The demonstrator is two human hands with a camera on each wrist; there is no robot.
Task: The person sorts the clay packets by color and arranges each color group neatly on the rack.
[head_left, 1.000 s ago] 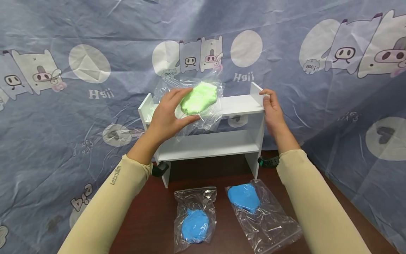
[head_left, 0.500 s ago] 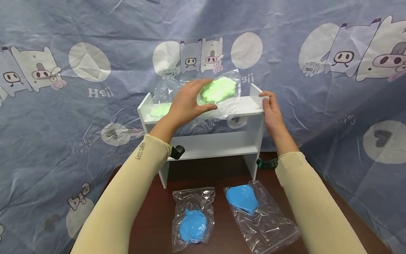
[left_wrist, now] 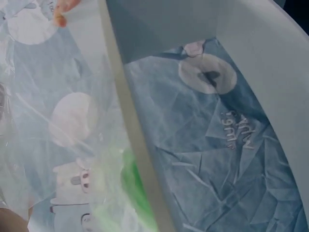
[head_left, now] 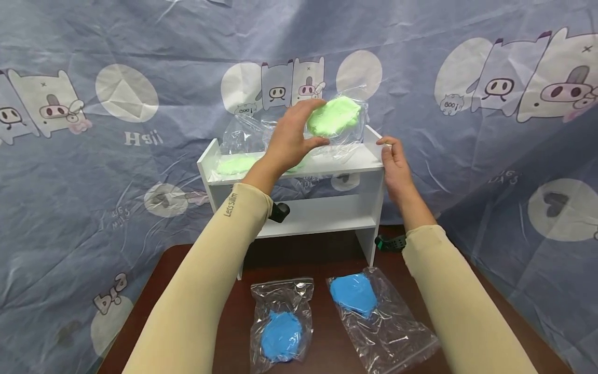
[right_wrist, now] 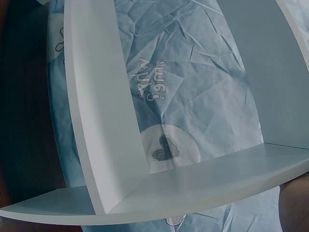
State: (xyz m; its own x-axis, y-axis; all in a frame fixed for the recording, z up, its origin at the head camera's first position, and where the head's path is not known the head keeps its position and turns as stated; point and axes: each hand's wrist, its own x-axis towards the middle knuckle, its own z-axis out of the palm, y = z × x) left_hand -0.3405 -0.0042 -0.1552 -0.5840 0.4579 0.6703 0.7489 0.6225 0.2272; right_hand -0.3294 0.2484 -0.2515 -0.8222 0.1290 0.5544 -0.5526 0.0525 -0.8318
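Observation:
My left hand [head_left: 293, 132] pinches a clear plastic bag with a lump of light green clay [head_left: 334, 117] in it, thumb below and fingers above. It is raised over the right half of the white shelf unit [head_left: 343, 160]. Another bagged green slab [head_left: 235, 164] lies at the left end of the top board, and a further bit of green [head_left: 297, 165] shows beside my left wrist, mostly hidden by it. My right hand [head_left: 398, 169] grips the unit's right side panel near its top. The left wrist view has green clay [left_wrist: 135, 188] behind the board's edge.
Two clear zip bags with blue clay lie on the dark red table [head_left: 224, 343] before the shelf: one blue lump [head_left: 282, 336] at centre, another [head_left: 353, 294] to its right. A lower board [head_left: 317, 214] spans the unit. Printed blue cloth [head_left: 187, 62] hangs behind.
My left hand has carried the bagged green clay rightward and up along the top board, uncovering the green slab at the left end. My right hand stays on the side panel.

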